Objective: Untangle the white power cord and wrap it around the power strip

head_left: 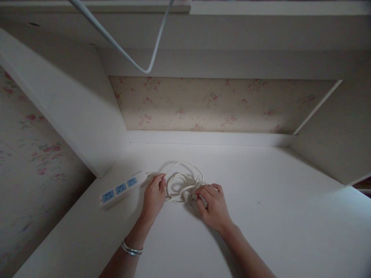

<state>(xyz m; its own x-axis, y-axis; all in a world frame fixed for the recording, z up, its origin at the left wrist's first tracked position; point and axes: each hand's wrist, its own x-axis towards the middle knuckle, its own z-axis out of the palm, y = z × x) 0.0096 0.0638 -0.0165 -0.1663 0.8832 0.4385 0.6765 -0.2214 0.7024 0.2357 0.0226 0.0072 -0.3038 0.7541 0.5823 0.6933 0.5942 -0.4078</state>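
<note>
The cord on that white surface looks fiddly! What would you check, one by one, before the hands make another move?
1. Left hand at the cord: ok, fingers on a loop.
2. Right hand at the cord: ok, fingers at the bunched part.
3. Cord loops lying apart: not ok, they cross and bunch together.
4. Power strip sockets free: ok, nothing plugged into the three blue ones.
5. Bracelet away from the cord: ok, it sits down the left wrist.
6. Cord free of knots: cannot tell, the bunch is too blurred.

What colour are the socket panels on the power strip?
The socket panels on the power strip are blue, best seen in the head view.
</note>
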